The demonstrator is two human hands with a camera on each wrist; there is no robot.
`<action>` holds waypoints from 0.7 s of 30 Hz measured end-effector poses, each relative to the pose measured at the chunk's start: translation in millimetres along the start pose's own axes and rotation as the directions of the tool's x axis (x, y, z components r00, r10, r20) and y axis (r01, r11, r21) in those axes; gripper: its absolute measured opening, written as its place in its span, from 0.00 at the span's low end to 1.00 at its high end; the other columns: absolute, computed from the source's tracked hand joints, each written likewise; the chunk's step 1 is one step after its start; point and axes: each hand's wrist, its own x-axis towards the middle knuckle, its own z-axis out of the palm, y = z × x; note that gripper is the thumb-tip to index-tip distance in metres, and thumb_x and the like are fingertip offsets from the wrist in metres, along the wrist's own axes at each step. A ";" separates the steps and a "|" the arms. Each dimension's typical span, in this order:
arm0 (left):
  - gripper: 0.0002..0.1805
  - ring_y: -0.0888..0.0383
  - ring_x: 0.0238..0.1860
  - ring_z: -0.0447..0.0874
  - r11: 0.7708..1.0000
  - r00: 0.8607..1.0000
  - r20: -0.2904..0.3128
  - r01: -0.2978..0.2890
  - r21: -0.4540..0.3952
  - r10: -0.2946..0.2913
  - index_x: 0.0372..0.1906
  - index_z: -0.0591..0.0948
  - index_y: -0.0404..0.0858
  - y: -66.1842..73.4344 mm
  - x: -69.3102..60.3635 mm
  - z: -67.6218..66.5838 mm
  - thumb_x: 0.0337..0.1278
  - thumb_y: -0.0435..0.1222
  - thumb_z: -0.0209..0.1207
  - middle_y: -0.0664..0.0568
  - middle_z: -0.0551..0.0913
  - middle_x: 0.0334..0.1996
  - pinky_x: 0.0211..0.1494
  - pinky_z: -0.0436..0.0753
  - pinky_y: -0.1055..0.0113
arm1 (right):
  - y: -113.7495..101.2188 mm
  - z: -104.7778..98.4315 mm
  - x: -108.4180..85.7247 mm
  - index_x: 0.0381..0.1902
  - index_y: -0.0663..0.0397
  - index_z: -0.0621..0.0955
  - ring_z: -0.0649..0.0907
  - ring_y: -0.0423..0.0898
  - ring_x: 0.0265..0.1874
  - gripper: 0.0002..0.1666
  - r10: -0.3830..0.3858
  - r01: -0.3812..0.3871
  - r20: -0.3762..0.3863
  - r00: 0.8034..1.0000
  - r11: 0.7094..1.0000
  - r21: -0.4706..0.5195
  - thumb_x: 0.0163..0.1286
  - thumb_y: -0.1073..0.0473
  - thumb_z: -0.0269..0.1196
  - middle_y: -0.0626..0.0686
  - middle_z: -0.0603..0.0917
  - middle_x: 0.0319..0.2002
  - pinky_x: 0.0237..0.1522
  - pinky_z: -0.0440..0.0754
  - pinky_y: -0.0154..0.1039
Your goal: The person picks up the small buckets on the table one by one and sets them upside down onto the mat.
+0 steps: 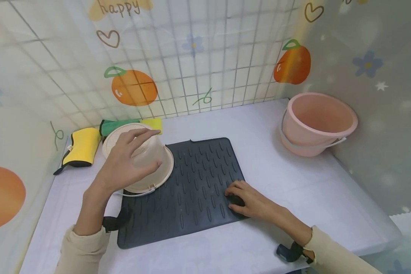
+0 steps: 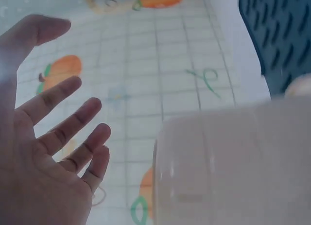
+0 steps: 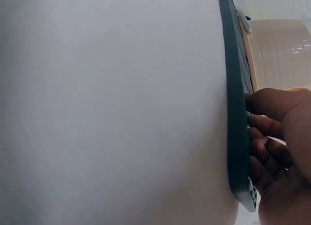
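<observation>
Fingers of the left hand [image 1: 121,163]: spread apart, holding nothing
Beige bucket [image 1: 157,151]: upside-down, just beside the left fingers
Black mat [image 1: 191,201]: under the beige bucket, right of the left fingers
Right hand [image 1: 250,199]: bent fingertips touch the mat; cannot tell whether they pinch it
Pink bucket [image 1: 296,127]: well apart, right of these fingers

An upturned pale bucket [image 1: 156,151] overlaps a dark mat [image 1: 191,190].

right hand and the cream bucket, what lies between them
The ridged dark mat lies between the right hand and the cream bucket, with nothing standing on that stretch, as the head view shows.
</observation>
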 end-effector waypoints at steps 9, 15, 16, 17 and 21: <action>0.34 0.59 0.61 0.72 0.984 0.998 -0.052 -0.040 -0.171 0.032 0.67 0.76 0.55 19.2 -23.6 42.8 0.52 0.42 0.71 0.61 0.75 0.61 0.59 0.74 0.49 | 0.9 1.8 0.6 0.52 0.52 0.81 0.74 0.42 0.50 0.18 -0.016 0.016 -0.017 1.000 1.000 0.003 0.66 0.57 0.71 0.45 0.76 0.50 0.53 0.76 0.42; 0.32 0.58 0.59 0.75 0.962 1.000 -0.005 -0.017 -0.271 0.016 0.68 0.75 0.55 20.0 -32.1 79.3 0.57 0.44 0.69 0.61 0.77 0.60 0.58 0.77 0.52 | 2.4 3.6 0.9 0.51 0.52 0.81 0.74 0.42 0.50 0.18 -0.017 0.017 -0.019 1.000 1.000 -0.004 0.66 0.57 0.71 0.45 0.76 0.50 0.53 0.76 0.42; 0.32 0.56 0.59 0.75 0.956 1.000 0.001 -0.012 -0.294 0.013 0.68 0.75 0.53 20.2 -33.6 85.5 0.57 0.44 0.69 0.60 0.77 0.60 0.58 0.76 0.50 | 2.5 3.7 0.9 0.51 0.52 0.81 0.74 0.42 0.50 0.18 -0.016 0.016 -0.020 1.000 1.000 -0.003 0.66 0.57 0.71 0.45 0.76 0.50 0.53 0.76 0.42; 0.31 0.56 0.58 0.75 0.951 1.000 0.007 -0.003 -0.309 0.006 0.68 0.75 0.53 20.4 -35.6 91.8 0.58 0.44 0.69 0.60 0.77 0.60 0.58 0.76 0.50 | 2.5 3.8 0.9 0.51 0.52 0.81 0.74 0.42 0.50 0.18 -0.016 0.016 -0.020 1.000 1.000 -0.002 0.66 0.57 0.71 0.45 0.76 0.50 0.53 0.76 0.42; 0.30 0.55 0.58 0.75 0.926 0.999 0.041 0.033 -0.377 -0.019 0.67 0.76 0.49 22.6 -42.3 116.2 0.59 0.43 0.68 0.59 0.77 0.59 0.58 0.76 0.53 | 1.5 2.9 0.6 0.52 0.52 0.81 0.74 0.42 0.50 0.18 -0.007 0.007 -0.012 1.000 1.000 0.012 0.66 0.57 0.70 0.45 0.76 0.49 0.53 0.76 0.42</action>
